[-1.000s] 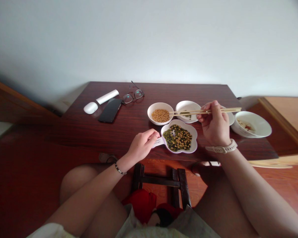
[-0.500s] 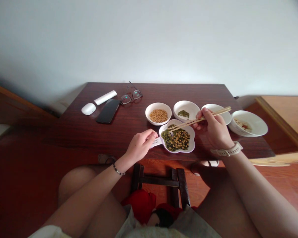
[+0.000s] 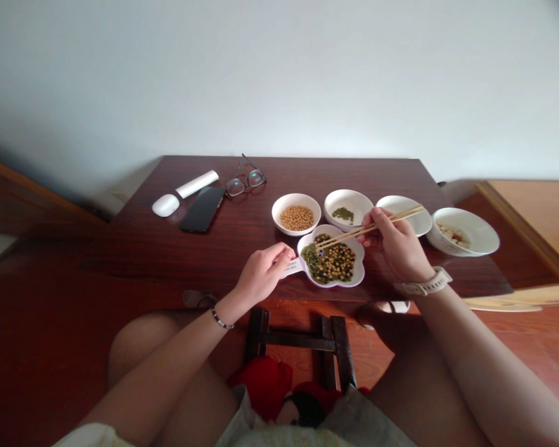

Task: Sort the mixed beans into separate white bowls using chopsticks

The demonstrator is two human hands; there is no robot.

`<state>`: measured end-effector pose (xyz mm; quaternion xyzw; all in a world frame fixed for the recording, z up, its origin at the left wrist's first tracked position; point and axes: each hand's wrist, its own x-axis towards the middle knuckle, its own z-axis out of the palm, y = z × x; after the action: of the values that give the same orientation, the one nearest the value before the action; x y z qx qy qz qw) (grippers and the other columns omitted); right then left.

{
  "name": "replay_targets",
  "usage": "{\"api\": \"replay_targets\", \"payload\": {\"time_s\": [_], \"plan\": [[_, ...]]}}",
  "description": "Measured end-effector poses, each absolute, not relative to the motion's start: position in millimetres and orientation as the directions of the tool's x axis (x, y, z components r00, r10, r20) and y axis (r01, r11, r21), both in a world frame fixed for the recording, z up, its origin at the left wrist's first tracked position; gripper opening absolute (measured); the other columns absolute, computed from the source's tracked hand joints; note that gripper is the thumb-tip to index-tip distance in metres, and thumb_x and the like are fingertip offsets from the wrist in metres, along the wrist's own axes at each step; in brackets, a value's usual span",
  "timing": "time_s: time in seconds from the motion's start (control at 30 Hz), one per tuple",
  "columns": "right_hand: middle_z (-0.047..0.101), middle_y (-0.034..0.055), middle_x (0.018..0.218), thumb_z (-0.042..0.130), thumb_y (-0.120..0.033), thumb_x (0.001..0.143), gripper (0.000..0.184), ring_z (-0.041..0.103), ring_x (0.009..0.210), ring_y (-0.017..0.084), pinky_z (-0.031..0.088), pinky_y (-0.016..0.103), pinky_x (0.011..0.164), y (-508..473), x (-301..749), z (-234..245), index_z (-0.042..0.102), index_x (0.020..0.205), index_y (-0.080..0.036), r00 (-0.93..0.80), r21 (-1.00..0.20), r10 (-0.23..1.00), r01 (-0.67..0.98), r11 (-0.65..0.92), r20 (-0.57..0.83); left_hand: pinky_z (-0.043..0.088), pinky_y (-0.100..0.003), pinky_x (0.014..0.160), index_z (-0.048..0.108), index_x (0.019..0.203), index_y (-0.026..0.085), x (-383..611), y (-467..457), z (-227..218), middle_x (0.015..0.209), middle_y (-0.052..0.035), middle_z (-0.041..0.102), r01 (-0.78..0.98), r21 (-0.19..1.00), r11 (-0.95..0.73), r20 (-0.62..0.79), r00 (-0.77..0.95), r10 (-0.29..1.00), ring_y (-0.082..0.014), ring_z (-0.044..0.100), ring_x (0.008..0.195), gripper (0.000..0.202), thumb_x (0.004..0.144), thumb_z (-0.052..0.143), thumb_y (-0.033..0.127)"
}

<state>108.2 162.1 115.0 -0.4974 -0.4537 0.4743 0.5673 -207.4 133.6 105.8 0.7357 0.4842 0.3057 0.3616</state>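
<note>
My right hand (image 3: 397,244) is closed on a pair of wooden chopsticks (image 3: 354,232); their tips rest in the flower-shaped white dish (image 3: 361,261) of mixed green and yellow beans. My left hand (image 3: 263,270) pinches the dish's small handle tab at its left side. Behind the dish stand a white bowl of yellow beans (image 3: 296,214), a white bowl with a few green beans (image 3: 348,207) and another white bowl (image 3: 409,214) partly hidden by my right hand.
A larger white bowl (image 3: 464,231) with pale food sits at the dark wooden table's (image 3: 242,248) right end. A white mouse (image 3: 165,205), white tube (image 3: 196,184), black phone (image 3: 203,209) and glasses (image 3: 246,180) lie at the back left. A stool (image 3: 302,344) stands below.
My right hand swung the chopsticks from level over the yellow-bean and green-bean bowls down into the mixed-bean dish. My left hand has stayed on the dish's tab.
</note>
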Motion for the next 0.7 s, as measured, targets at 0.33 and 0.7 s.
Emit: {"api": "replay_targets", "payload": {"time_s": [0.33,0.7], "plan": [[0.07,0.0025,0.075,0.083,-0.066,0.097,0.046,0.069,0.062,0.015,0.059,0.023,0.053,163.6,109.2,113.2,0.075,0.085,-0.023,0.15,-0.995,0.987,-0.071,0.071,0.059,0.048,-0.028,0.074,0.077,0.102,0.02,-206.7,134.0,105.4,0.094,-0.0035,0.083,0.478,0.836,-0.27,0.104,0.345,0.933,-0.0185,0.073,0.082,0.041,0.118,0.052,0.048],[0.07,0.0026,0.073,0.082,-0.066,0.098,0.045,0.068,0.06,0.016,0.057,0.025,0.051,163.4,109.5,116.7,0.074,0.085,-0.024,0.166,-0.994,0.983,-0.072,0.086,0.073,0.048,-0.029,0.075,0.078,0.103,0.02,-207.4,133.9,104.6,0.096,-0.0042,0.083,0.482,0.829,-0.282,0.115,0.347,0.931,-0.0186,0.073,0.083,0.04,0.118,0.052,0.046]]}}
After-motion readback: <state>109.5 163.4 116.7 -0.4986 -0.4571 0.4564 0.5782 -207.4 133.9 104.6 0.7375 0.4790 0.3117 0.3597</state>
